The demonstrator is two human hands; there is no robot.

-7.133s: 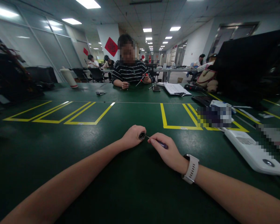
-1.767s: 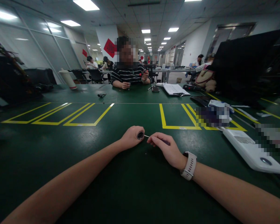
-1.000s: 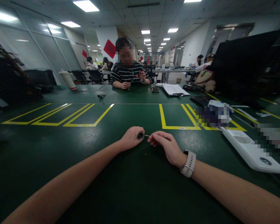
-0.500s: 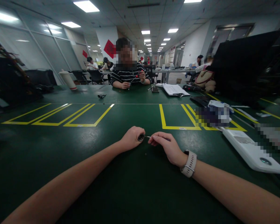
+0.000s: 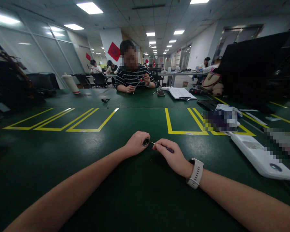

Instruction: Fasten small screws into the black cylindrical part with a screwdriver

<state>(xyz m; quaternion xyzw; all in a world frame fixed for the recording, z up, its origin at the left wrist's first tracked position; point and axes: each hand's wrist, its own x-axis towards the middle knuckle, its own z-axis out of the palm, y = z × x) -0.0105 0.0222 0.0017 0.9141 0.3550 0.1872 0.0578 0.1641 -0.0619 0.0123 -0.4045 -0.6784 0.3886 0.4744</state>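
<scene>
My left hand [image 5: 136, 143] is closed around a dark round part [image 5: 146, 141] with a shiny rim, its hollow end turned toward the right; the rest of it is hidden in the fist. My right hand [image 5: 170, 153] pinches a slim screwdriver [image 5: 169, 149] with a dark purple handle. The thin metal shaft points left, and its tip is at the rim of the round part; whether it touches cannot be made out. Below the hands, a tiny ring-like piece [image 5: 151, 160] lies on the green table [image 5: 125, 193].
Yellow tape outlines [image 5: 82, 130] mark the table beyond my hands. To the right lie a white power bank-like device [image 5: 261, 156] and a cloth [image 5: 226, 109]. Across sit a person [image 5: 132, 77] holding a similar tool, a clipboard [image 5: 181, 92], a cup [image 5: 71, 83] and a small dark part [image 5: 105, 100].
My right hand and wrist have turned a little, so more of the screwdriver handle shows and the shaft slants more. My left hand stays in place with the round part.
</scene>
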